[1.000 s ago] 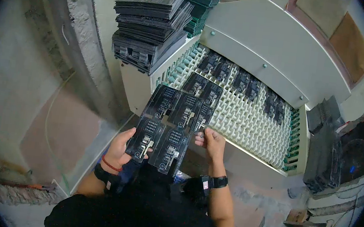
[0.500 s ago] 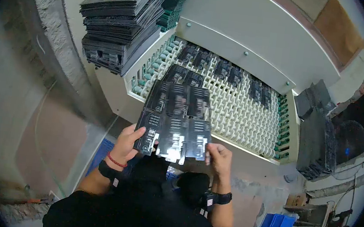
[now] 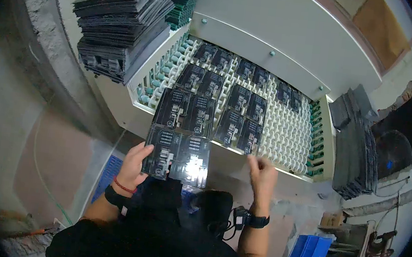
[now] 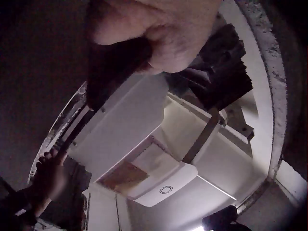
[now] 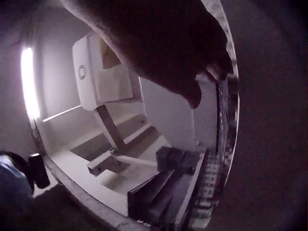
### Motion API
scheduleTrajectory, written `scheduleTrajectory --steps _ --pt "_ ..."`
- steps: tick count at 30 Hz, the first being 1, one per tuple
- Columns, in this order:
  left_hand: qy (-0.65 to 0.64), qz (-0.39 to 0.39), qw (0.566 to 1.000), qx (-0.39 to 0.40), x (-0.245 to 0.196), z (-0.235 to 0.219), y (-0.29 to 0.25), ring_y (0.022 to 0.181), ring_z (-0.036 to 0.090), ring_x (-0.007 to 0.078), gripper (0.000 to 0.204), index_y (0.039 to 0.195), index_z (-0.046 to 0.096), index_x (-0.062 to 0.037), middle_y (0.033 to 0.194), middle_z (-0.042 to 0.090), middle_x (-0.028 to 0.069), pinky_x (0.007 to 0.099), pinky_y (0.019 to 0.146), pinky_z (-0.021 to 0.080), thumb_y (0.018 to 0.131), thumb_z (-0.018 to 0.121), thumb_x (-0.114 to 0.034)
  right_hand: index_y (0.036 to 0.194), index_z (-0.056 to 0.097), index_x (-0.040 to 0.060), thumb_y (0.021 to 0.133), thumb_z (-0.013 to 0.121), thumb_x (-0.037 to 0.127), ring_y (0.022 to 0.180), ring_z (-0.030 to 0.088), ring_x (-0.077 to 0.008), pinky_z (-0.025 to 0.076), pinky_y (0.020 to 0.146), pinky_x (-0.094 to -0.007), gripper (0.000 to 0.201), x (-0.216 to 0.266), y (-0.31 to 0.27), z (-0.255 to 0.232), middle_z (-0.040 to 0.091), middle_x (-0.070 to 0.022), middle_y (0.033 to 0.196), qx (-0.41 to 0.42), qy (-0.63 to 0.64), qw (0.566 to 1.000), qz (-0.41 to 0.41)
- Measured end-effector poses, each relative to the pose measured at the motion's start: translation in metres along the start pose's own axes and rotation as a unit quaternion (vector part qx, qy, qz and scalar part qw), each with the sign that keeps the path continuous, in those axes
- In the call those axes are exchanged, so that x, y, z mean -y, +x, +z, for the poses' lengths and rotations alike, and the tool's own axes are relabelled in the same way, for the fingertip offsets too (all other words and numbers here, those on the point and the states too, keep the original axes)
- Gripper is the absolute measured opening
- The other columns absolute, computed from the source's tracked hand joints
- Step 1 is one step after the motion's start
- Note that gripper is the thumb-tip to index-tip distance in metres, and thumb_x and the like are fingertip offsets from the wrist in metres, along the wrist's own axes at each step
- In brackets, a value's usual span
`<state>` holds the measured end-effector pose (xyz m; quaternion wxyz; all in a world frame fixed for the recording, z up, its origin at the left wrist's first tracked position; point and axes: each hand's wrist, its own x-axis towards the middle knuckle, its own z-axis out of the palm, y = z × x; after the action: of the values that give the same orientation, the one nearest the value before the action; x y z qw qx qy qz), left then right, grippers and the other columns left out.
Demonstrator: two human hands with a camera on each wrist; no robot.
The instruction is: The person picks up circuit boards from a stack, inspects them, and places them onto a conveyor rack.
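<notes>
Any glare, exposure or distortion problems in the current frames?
Head: white glare on the lower right of the held black panel, fisheye curvature, black corners. Left wrist: dim, grainy, bright light cut off at the bottom edge. Right wrist: bright light strip at left, right hand mostly dark.

The held panel [image 3: 180, 137] looks glossy, the rollers [image 3: 286, 135] plastic, the housing [image 3: 278, 30] smooth.

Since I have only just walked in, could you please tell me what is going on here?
A person is holding a black circuit-board panel in the left hand, by its near left edge. The right hand is at the near edge of a second panel, which lies on the white roller conveyor; whether the fingers grip it is hard to tell. More panels lie farther back on the conveyor.
</notes>
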<state>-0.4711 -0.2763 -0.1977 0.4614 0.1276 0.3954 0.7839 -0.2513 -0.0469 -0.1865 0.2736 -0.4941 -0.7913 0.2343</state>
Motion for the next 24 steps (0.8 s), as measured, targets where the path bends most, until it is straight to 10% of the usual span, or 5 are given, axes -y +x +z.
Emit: scheduleTrajectory --steps 6,13,24 --pt "-0.006 -0.004 0.998 0.060 0.020 0.028 0.012 0.087 0.059 0.0136 0.026 0.111 0.049 0.0036 0.101 0.059 0.0089 0.0277 0.077 0.048 0.088 0.046 -0.009 0.083 0.061 -0.0025 0.082 0.061 0.017 0.055 0.055 -0.0072 0.042 0.044 -0.0198 0.020 0.004 -0.037 0.018 0.059 -0.0027 0.065 0.314 0.423 0.845 0.093" --pt "0.022 0.000 0.998 0.056 0.040 0.042 0.017 0.087 0.059 0.0140 0.029 0.114 0.047 0.0048 0.102 0.058 0.0088 0.0281 0.077 0.049 0.090 0.044 -0.011 0.083 0.059 -0.0010 0.086 0.056 0.015 0.053 0.052 -0.0068 0.041 0.049 -0.0190 0.017 -0.005 -0.049 0.007 0.058 -0.0027 0.065 0.173 0.375 0.909 0.055" --pt "0.058 -0.026 0.997 0.046 0.033 0.049 0.031 0.079 0.063 0.0253 0.031 0.114 0.043 0.0035 0.097 0.058 0.0165 0.0373 0.062 0.057 0.092 0.041 -0.019 0.075 0.057 0.0012 0.086 0.054 0.015 0.050 0.049 -0.0085 0.039 0.044 -0.0223 0.018 -0.098 0.028 -0.060 0.054 -0.0014 0.062 -0.003 0.455 0.886 0.088"
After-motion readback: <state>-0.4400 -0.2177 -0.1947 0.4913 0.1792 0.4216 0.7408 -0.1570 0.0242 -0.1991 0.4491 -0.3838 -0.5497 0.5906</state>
